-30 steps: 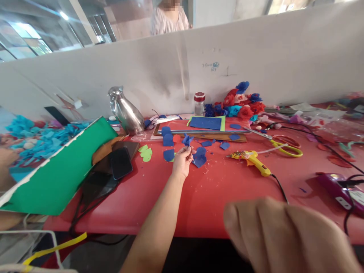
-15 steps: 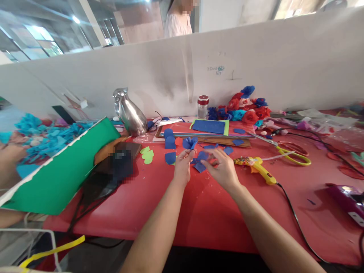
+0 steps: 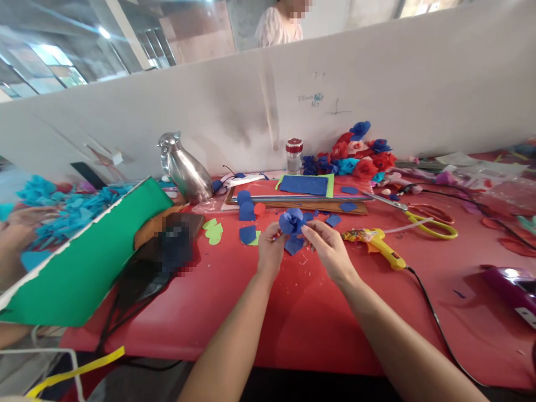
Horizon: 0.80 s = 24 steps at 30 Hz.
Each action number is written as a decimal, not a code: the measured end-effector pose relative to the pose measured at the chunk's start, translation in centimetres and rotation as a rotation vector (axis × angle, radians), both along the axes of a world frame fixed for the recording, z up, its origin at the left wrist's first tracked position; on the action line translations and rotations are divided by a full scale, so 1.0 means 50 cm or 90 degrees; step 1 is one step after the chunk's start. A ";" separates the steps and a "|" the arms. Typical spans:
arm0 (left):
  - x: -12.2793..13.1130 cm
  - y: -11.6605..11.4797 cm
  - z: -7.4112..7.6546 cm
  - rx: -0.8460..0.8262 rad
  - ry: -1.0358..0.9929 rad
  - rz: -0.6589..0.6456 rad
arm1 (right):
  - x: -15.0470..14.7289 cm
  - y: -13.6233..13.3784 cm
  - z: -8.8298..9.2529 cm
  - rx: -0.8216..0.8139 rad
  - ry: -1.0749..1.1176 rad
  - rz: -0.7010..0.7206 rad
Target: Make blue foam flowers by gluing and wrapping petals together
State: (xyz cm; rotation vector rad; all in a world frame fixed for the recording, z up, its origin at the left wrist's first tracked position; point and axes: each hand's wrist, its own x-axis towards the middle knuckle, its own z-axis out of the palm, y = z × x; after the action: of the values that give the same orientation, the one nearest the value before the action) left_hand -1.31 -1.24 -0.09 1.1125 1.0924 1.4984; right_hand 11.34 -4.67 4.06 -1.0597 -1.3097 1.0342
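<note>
A blue paper flower (image 3: 292,220) is held up over the red table, its petals facing me. My left hand (image 3: 271,248) is closed on its left side, low down. The fingers of my right hand (image 3: 329,245) pinch a petal at its right edge. Below the flower, a loose blue paper piece (image 3: 293,244) shows, partly hidden. More blue petal cutouts (image 3: 247,211) lie to the left, near green cutouts (image 3: 214,231). Just right of my right hand rests a yellow hot glue gun (image 3: 383,245) with a glue stick in it.
Scissors (image 3: 431,223) lie behind the glue gun. A steel jug (image 3: 184,170), a red-lidded jar (image 3: 293,156) and a heap of paper flowers (image 3: 360,156) stand at the back. A green board (image 3: 92,262) leans on the left; another person's hand (image 3: 25,220) is beyond it.
The blue flower has turned to face me and looks fuller. My right hand has come in from the loose pieces and now grips its edge. The view has shifted slightly.
</note>
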 end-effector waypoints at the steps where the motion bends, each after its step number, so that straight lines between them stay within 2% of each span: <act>1: 0.001 -0.001 0.001 0.002 0.003 -0.006 | 0.000 -0.001 0.000 0.006 -0.013 -0.011; 6: 0.001 -0.004 0.000 0.025 0.017 0.009 | -0.004 -0.007 -0.002 0.034 -0.107 -0.104; 9: -0.002 -0.005 -0.001 0.050 0.054 0.015 | -0.006 -0.007 -0.006 0.038 -0.127 -0.126; 15: -0.004 -0.010 0.004 0.091 0.136 0.032 | -0.010 -0.004 -0.012 0.011 -0.026 -0.122; 19: -0.002 -0.010 0.007 0.088 0.123 0.020 | -0.011 -0.004 -0.014 -0.006 0.041 -0.101; 24: 0.003 -0.011 0.011 0.044 0.072 0.011 | -0.013 -0.003 -0.011 0.015 0.084 -0.119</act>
State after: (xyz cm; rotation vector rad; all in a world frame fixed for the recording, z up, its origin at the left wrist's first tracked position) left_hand -1.15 -1.80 0.48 1.2508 1.1362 1.5116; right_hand 10.67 -4.84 3.52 -1.0572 -1.0926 0.9301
